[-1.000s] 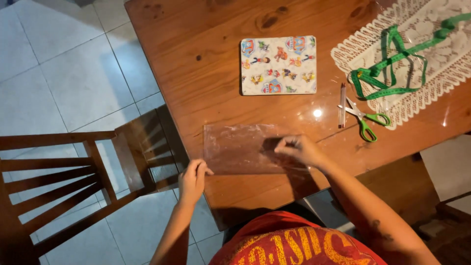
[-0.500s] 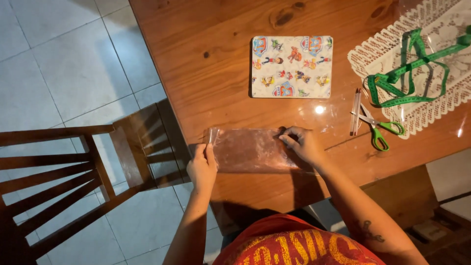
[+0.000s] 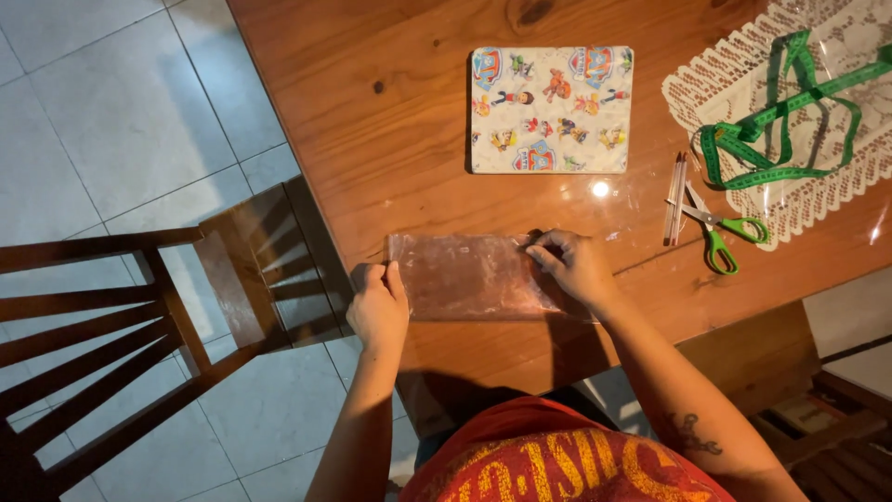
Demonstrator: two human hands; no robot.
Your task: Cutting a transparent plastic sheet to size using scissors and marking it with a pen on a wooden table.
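A clear plastic sheet lies flat on the wooden table near its front edge. My left hand grips the sheet's left end at the table's corner, fingers curled on it. My right hand pinches and presses the sheet's right end against the table. The sheet is stretched between both hands.
A flat rectangular piece with colourful cartoon print lies further back. Green-handled scissors and thin sticks lie to the right, beside a white lace mat with a green measuring tape. A dark wooden chair stands to the left.
My left hand rose from below the table edge and took hold of the sheet's left end. The right hand stayed on the right end.
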